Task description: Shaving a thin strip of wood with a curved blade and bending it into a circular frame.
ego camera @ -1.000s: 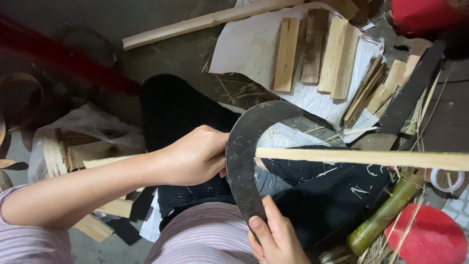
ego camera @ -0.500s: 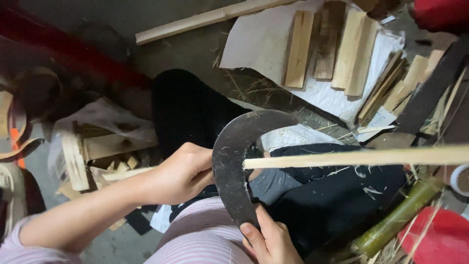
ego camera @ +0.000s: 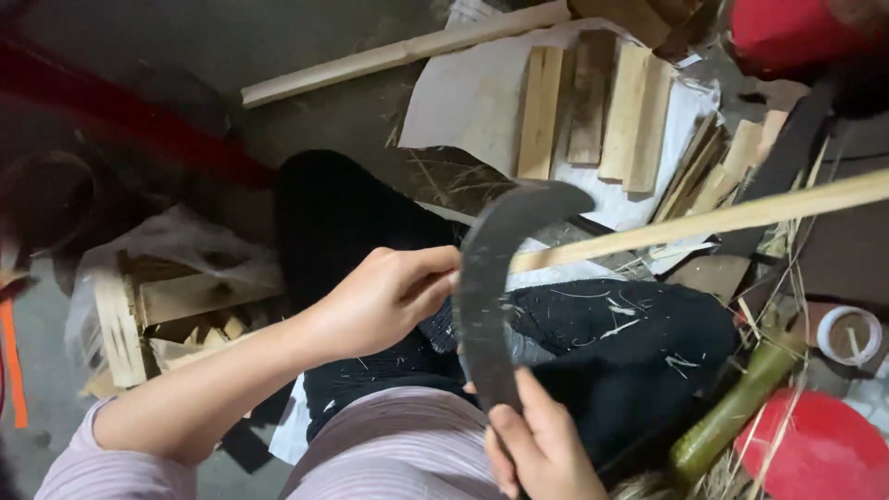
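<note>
left hand (ego camera: 384, 296) closed on bamboo strip (ego camera: 713, 220) just beside curved blade (ego camera: 491, 278); right hand (ego camera: 542, 449) grips blade's lower end, handle probably hidden.

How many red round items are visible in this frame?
2. One red round lid or stool top sits at the lower right beside the green bamboo piece. Another red object is at the upper right corner, partly cut off; more may lie outside view.

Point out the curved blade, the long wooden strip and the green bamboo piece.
curved blade (ego camera: 483, 278): head view, middle of the dark flat side.
long wooden strip (ego camera: 704, 220): head view, mid-length, right of the blade.
green bamboo piece (ego camera: 732, 407): head view, middle of the stalk.
</note>
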